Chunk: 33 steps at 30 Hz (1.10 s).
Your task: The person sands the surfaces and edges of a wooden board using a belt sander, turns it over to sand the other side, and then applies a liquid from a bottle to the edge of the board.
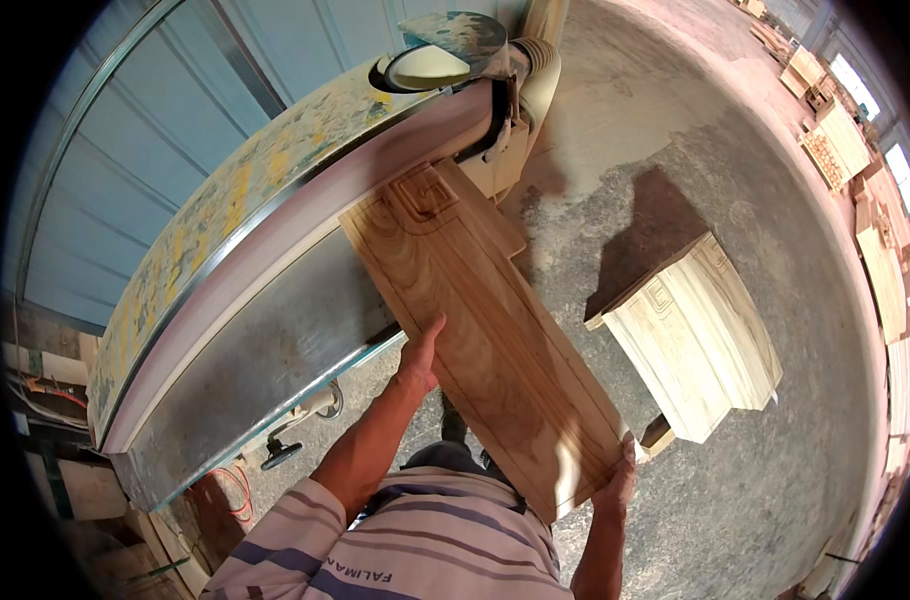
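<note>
A long brown wooden panel (495, 340) with carved lines and a square spiral at its far end slants across the middle of the view. Gripping its left edge is my left hand (421, 358), the thumb lying on the upper face. My right hand (620, 474) is closed round the near right corner. The panel's far end lies over the metal table (265, 325) of a belt sander, close to the pinkish sanding belt (315, 205); whether it touches the belt I cannot tell.
A stack of pale carved panels (690, 340) stands to the right on the grey concrete floor (815, 330). A dust hose (542, 75) is at the sander's far end. Below the metal table sits a black handwheel (282, 455). Wood piles (840, 140) line the far right.
</note>
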Each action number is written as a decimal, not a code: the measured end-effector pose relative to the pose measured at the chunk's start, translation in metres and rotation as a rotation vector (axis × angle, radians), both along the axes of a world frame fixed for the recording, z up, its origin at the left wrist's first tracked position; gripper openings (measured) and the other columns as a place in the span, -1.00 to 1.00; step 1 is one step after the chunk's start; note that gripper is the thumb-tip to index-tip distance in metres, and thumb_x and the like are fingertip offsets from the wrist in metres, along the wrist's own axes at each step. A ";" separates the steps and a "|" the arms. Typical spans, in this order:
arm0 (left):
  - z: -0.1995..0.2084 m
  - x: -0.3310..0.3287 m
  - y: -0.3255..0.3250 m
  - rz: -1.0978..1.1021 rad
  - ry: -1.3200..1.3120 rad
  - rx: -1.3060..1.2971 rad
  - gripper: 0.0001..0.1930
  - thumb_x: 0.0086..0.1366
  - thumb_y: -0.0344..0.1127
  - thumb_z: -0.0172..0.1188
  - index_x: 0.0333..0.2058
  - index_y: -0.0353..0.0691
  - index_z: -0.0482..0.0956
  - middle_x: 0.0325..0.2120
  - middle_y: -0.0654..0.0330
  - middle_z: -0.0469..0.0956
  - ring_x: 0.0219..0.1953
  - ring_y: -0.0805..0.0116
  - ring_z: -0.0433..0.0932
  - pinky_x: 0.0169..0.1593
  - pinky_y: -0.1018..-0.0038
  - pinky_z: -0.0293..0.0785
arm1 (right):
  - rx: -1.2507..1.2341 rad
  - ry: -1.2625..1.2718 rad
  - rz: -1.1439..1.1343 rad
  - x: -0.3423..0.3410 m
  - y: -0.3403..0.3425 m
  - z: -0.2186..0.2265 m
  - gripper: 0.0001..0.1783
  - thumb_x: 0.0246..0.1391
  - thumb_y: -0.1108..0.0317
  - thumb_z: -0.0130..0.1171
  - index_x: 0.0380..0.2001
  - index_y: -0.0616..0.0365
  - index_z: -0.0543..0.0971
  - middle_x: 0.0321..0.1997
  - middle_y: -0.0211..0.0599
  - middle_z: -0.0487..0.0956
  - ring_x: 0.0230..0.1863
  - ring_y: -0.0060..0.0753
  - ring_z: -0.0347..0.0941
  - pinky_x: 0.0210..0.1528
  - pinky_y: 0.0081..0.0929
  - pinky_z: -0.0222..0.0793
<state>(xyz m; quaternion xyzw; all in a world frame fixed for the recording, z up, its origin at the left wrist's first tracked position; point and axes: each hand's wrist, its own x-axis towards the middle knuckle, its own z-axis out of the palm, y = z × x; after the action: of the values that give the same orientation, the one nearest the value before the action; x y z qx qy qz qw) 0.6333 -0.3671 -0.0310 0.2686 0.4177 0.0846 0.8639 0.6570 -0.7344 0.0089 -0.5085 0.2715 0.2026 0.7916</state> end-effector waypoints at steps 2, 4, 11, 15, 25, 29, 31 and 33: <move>0.002 0.002 -0.002 0.009 0.004 0.012 -0.33 0.08 -0.04 0.28 0.10 -0.20 0.25 0.03 0.14 0.37 0.06 0.18 0.36 0.11 0.17 0.32 | -0.016 -0.020 -0.026 0.000 -0.005 -0.013 -0.31 0.07 -0.10 0.01 0.14 0.16 0.29 0.12 -0.19 0.36 0.07 -0.18 0.35 0.11 -0.23 0.30; 0.001 0.001 -0.001 0.021 0.006 0.014 -0.33 0.08 -0.04 0.28 0.10 -0.20 0.26 0.03 0.15 0.38 0.06 0.19 0.36 0.11 0.18 0.32 | -0.026 -0.007 -0.040 0.002 -0.002 -0.011 -0.33 0.09 -0.08 0.00 0.12 0.21 0.30 0.10 -0.17 0.38 0.05 -0.17 0.37 0.10 -0.23 0.31; -0.008 0.001 0.001 0.037 -0.006 0.000 -0.35 0.08 -0.07 0.28 0.08 -0.20 0.28 0.03 0.16 0.38 0.05 0.21 0.37 0.12 0.20 0.32 | -0.003 0.047 -0.046 0.004 0.012 0.013 -0.42 0.15 -0.02 -0.10 0.06 0.22 0.34 0.04 -0.14 0.41 0.02 -0.20 0.40 0.07 -0.26 0.35; -0.006 0.002 0.002 0.045 0.013 0.020 -0.35 0.07 -0.08 0.30 0.08 -0.21 0.27 0.03 0.15 0.38 0.06 0.19 0.37 0.12 0.19 0.32 | 0.015 0.010 -0.047 0.004 0.014 0.015 -0.43 0.15 -0.01 -0.09 0.05 0.23 0.35 0.03 -0.13 0.42 0.00 -0.19 0.41 0.05 -0.26 0.36; -0.011 0.001 0.005 0.034 -0.022 0.034 -0.31 0.05 -0.09 0.32 0.09 -0.23 0.25 0.03 0.11 0.37 0.06 0.14 0.36 0.11 0.13 0.33 | -0.035 0.046 -0.100 0.003 0.015 0.015 -0.41 0.11 -0.01 -0.01 0.03 0.25 0.37 0.00 -0.13 0.44 -0.04 -0.18 0.44 0.00 -0.26 0.41; -0.007 0.002 0.005 0.018 -0.014 0.028 -0.30 0.04 -0.11 0.33 0.10 -0.23 0.24 0.04 0.11 0.36 0.06 0.14 0.35 0.11 0.13 0.33 | -0.031 0.023 -0.090 0.003 0.017 0.020 -0.42 0.11 -0.01 0.01 0.02 0.25 0.38 0.01 -0.13 0.44 -0.05 -0.17 0.44 -0.01 -0.26 0.41; -0.009 0.002 0.007 0.013 -0.004 0.004 -0.30 0.04 -0.15 0.33 0.12 -0.22 0.23 0.05 0.12 0.35 0.07 0.15 0.35 0.11 0.15 0.32 | -0.020 0.010 -0.089 0.002 0.014 0.017 -0.42 0.10 -0.01 0.01 0.02 0.25 0.39 0.00 -0.13 0.44 -0.06 -0.17 0.45 -0.01 -0.26 0.41; -0.011 0.003 0.008 0.002 -0.007 0.019 -0.28 0.02 -0.12 0.35 0.12 -0.22 0.23 0.05 0.12 0.35 0.07 0.15 0.34 0.12 0.15 0.32 | 0.005 -0.019 -0.089 0.001 0.011 0.008 -0.42 0.10 -0.01 0.02 0.01 0.24 0.39 -0.01 -0.14 0.45 -0.07 -0.17 0.45 -0.01 -0.26 0.41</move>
<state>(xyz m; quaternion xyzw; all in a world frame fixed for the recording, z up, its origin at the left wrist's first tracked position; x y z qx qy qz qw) 0.6361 -0.3596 -0.0415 0.2761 0.4142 0.0904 0.8626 0.6584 -0.7236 0.0167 -0.4957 0.2861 0.1630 0.8037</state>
